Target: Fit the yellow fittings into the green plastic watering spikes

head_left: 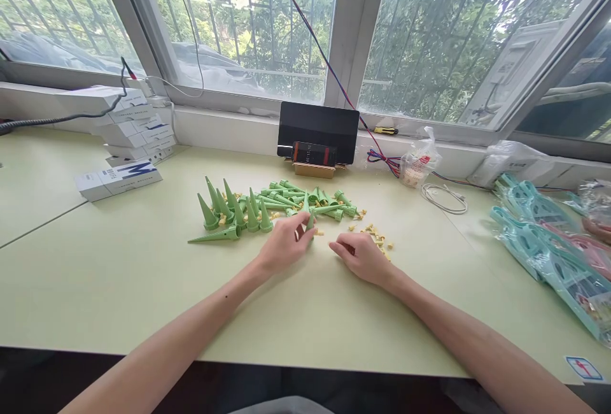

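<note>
My left hand [285, 243] pinches a green plastic cone [310, 219] at the near edge of a pile of green cones [286, 200] on the pale green table [143, 274]. Several cones stand upright [233, 210] to the left, and one lies on its side [217, 235]. My right hand [363, 255] rests on the table beside small yellow pieces [377, 235], fingers curled together; what they hold, if anything, is hidden.
A black tablet [318, 130] leans on a stand with a phone [314, 153] at the window sill. White boxes [128, 121] are stacked at the left. Bagged teal items [548, 248] lie at the right, with a white cable [443, 199] and a plastic bag [419, 162].
</note>
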Tool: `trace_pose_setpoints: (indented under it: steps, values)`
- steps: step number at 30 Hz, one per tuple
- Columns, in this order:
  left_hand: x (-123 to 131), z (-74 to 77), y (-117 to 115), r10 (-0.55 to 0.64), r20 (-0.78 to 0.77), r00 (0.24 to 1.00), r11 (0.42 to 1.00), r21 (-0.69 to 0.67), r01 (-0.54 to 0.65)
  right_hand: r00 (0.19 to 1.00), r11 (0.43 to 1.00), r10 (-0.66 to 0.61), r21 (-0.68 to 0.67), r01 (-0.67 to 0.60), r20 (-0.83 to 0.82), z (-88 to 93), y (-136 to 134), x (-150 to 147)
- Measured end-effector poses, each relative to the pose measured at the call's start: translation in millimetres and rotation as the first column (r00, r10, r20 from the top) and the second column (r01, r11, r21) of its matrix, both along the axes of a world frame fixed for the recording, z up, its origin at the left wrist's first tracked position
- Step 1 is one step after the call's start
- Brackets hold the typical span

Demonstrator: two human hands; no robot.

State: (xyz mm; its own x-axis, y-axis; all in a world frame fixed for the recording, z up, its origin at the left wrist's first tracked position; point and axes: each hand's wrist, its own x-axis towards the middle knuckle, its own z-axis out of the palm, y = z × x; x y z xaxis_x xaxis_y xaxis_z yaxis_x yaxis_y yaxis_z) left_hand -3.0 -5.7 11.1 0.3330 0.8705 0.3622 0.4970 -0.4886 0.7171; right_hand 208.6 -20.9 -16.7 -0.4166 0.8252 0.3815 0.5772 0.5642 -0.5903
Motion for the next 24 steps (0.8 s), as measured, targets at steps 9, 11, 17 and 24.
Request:
trace_pose_setpoints:
  steps: [9, 11, 17, 24]
  values:
    - [-12, 1.0, 7, 0.347, -0.059, 0.936, 0.934, 0.117, -0.339, 1.000, 1.000, 0.010, -0.015, -0.009, 0.018, 1.0, 0, 0]
    - [-13, 0.0, 8, 0.368, -0.058, 0.928, 0.926, 0.116, -0.360, 1.000, 1.000, 0.010, -0.014, -0.010, 0.018, 0.3, 0, 1]
    - [-15, -2.3, 11, 0.416, -0.040, 0.908, 0.902, 0.145, -0.407, 1.000, 1.000, 0.013, -0.009, -0.013, 0.015, -0.4, 1, 1]
    - [-13, -0.2, 10, 0.462, -0.003, 0.887, 0.877, 0.149, -0.456, 1.000, 0.999, 0.015, -0.031, -0.015, 0.017, -0.2, 0, 1]
